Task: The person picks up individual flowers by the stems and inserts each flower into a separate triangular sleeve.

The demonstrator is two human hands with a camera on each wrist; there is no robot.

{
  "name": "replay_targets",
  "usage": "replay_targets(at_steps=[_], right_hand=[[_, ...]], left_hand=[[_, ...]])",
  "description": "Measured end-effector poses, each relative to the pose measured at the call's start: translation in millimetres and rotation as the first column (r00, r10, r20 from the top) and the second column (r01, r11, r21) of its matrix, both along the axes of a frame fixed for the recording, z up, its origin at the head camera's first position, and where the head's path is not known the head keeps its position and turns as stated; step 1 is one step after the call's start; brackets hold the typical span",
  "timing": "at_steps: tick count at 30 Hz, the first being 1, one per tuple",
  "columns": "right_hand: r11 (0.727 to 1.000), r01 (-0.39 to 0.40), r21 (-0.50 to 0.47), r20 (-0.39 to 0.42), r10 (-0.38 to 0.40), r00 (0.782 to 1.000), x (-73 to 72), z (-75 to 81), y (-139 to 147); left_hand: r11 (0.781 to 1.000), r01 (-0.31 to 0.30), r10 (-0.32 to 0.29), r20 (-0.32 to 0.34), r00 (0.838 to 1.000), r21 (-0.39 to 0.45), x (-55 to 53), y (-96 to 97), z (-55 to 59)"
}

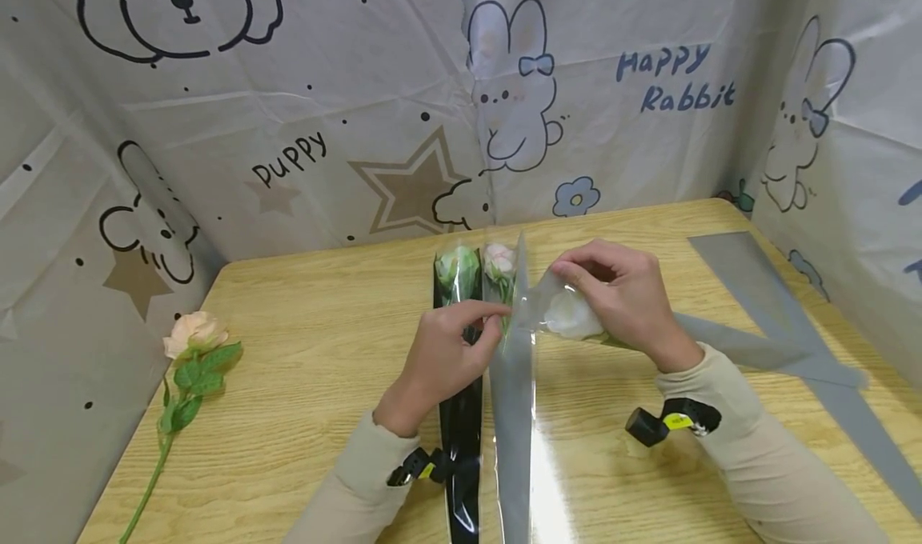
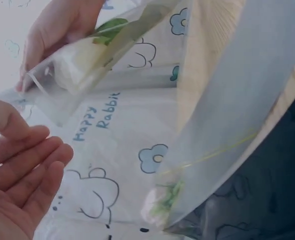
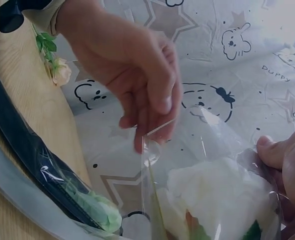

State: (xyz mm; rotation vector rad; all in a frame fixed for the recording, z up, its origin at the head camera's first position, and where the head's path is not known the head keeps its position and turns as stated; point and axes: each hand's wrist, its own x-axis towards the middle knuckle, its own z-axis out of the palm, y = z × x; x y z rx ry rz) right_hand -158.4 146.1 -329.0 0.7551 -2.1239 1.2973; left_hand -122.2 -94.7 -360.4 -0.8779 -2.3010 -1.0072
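Observation:
A white rose point(image 1: 569, 314) lies inside a clear-fronted grey flower sleeve point(image 1: 742, 344), its open end pointing left. My right hand point(image 1: 619, 296) pinches the sleeve's edge beside the bloom. My left hand point(image 1: 454, 356) is close to the sleeve's mouth, above two wrapped flowers; in the left wrist view its fingers point(image 2: 32, 175) bend loosely with nothing visible in them. Beneath it are a pale green rose point(image 1: 457, 268) in a black sleeve point(image 1: 461, 440) and a pale pink rose point(image 1: 499, 262) in a grey sleeve point(image 1: 513, 448).
A loose peach rose point(image 1: 196, 334) with a leafy green stem lies on the left of the wooden table point(image 1: 324, 352). Flat grey sleeves point(image 1: 749, 276) overlap at the right. A printed cloth point(image 1: 403, 64) hangs around the table's back and sides.

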Motion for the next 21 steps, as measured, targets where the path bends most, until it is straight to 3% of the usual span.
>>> replay_targets(at_steps=[3,6,10,14,17,19,21], right_hand=[[1.0,0.006,0.001,0.002,-0.006,1.0,3.0,3.3,-2],[1.0,0.007,0.003,0.002,-0.007,1.0,5.4,7.0,-4],[1.0,-0.006,0.025,-0.003,0.006,1.0,8.7,16.6,-7],[0.998,-0.033,0.059,-0.05,0.036,0.998,11.6,36.0,-16],[0.996,-0.057,0.074,-0.124,0.066,0.99,11.8,53.1,-26],[0.994,-0.072,0.088,-0.177,0.086,0.98,11.3,64.2,-32],[0.991,-0.089,0.105,-0.216,0.11,0.97,11.3,74.8,-38]], left_hand=[[1.0,-0.02,0.019,0.122,0.992,0.008,-1.6,-2.4,-2.5],[1.0,-0.014,0.011,0.274,0.962,0.009,-3.3,-2.3,-6.2],[0.999,0.026,-0.044,0.442,0.896,0.046,-4.3,3.0,-11.8],[0.982,0.062,-0.155,0.573,0.805,0.179,-4.5,9.1,-14.9],[0.954,0.072,-0.244,0.615,0.75,0.291,-5.1,13.9,-13.7],[0.932,0.078,-0.294,0.611,0.735,0.354,-5.1,17.1,-11.4],[0.902,0.099,-0.353,0.584,0.731,0.421,-4.8,20.2,-8.9]])
